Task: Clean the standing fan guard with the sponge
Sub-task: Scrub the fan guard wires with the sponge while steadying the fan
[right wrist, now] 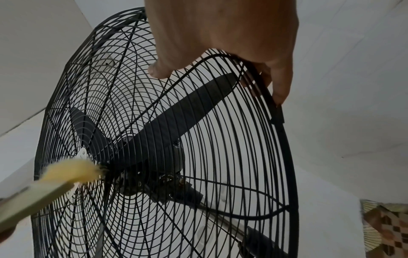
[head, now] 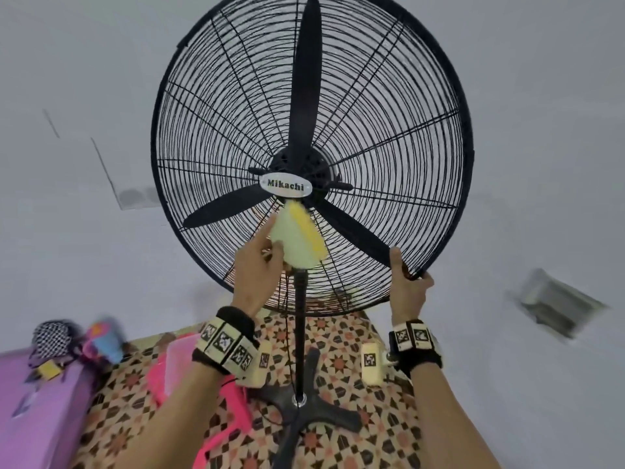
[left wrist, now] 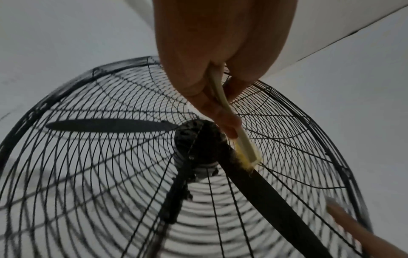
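A tall black standing fan fills the head view, its round wire guard facing me and a "Mikachi" badge at the hub. My left hand pinches a pale green and yellow sponge against the guard just below the badge. In the left wrist view the sponge lies edge-on against the wires beside the hub. My right hand grips the guard's lower right rim, thumb on the front wires. The right wrist view shows those fingers curled round the rim.
The fan's pole runs down to a black cross base on a patterned floor. A pink plastic item lies left of the base. A purple box with bags on it sits at lower left. White walls stand behind.
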